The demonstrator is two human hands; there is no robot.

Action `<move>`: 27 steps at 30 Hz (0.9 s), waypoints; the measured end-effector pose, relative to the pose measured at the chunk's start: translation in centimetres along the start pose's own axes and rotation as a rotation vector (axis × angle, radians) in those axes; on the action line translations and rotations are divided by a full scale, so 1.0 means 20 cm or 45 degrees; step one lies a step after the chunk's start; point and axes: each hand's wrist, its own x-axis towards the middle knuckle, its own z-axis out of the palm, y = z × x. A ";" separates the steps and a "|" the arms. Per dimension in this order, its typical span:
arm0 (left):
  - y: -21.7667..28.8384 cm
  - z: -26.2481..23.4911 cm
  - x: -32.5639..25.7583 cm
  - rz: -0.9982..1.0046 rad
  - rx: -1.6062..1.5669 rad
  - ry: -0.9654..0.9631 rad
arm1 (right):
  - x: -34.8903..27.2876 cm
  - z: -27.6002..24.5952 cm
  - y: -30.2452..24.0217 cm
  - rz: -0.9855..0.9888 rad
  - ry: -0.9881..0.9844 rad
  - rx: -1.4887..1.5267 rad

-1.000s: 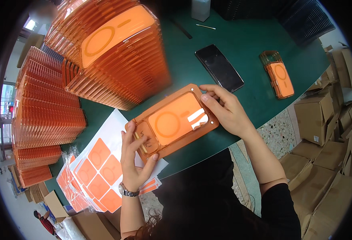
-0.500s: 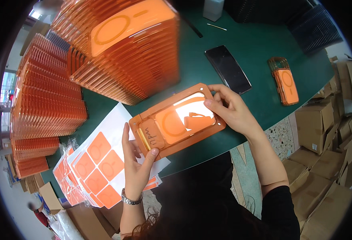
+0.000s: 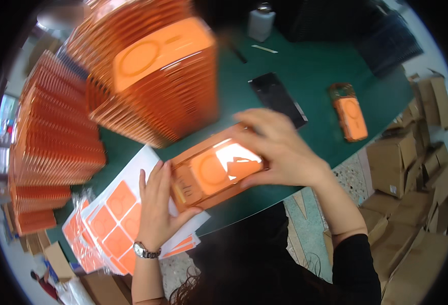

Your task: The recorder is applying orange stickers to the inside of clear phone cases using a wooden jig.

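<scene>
Between my two hands is an orange rectangular frame (image 3: 224, 194), tilted over the near part of the table. Set in it is an orange phone-case back panel (image 3: 209, 173) with a ring mark; a bright glare covers its right part. Handwriting shows at the frame's left end. My left hand (image 3: 157, 208) grips that end, thumb along the near edge. My right hand (image 3: 280, 152), smeared by motion, spans the right end with thumb and fingers on opposite edges. Beneath the left hand lie white sheets with orange ring-marked stickers (image 3: 116, 239), partly hidden.
Tall stacks of orange phone cases (image 3: 183, 86) rise at the left, with more stacks (image 3: 56, 132) beyond. On the green table (image 3: 234, 216) lie a black phone (image 3: 277, 96), an orange phone case (image 3: 351, 114), a swab (image 3: 264, 49) and a white bottle (image 3: 261, 23). Cardboard boxes (image 3: 394, 162) stand right.
My right hand has moved from the frame's far right corner to span its right end. The frame has shifted slightly left, and the whole view has swung a little.
</scene>
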 end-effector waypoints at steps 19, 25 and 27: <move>-0.19 -0.05 -0.20 -0.251 0.006 0.802 | -0.65 -0.43 0.58 1.453 0.578 -0.726; -0.33 -0.12 -0.36 -0.365 0.082 0.776 | -0.63 -0.44 0.48 1.529 0.380 -0.748; -0.36 -0.18 -0.43 -0.423 0.057 0.747 | -0.66 -0.43 0.51 1.480 0.373 -0.717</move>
